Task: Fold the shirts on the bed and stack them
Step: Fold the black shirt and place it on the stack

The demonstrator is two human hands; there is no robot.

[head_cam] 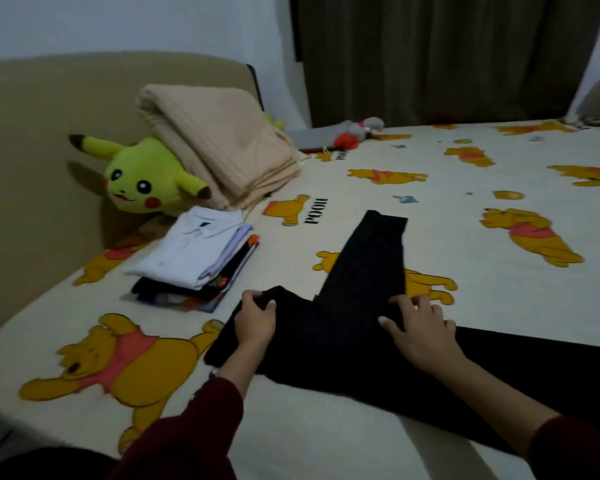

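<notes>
Near the bed's [326, 427] front edge, a black shirt [347, 327] is mid-fold: left hand [255, 323] fingers pinch a fold, right hand [420, 332] lies flat. Next, it probably gets halved and added to the stack [194, 261] by the left edge.

One word readable on the bed sheet [361, 209] — "POOH"

The word "POOH" [316, 211] stands in black capitals on the cream sheet, turned sideways, just beside a printed yellow bear in a red top [288, 209]. Farther back, near the folded beige blanket [222, 147], a second black print [341, 154] shows only its edge — too cut off to read. A small dark tag [205, 224] on the white shirt atop the stack is too small to make out.
</notes>
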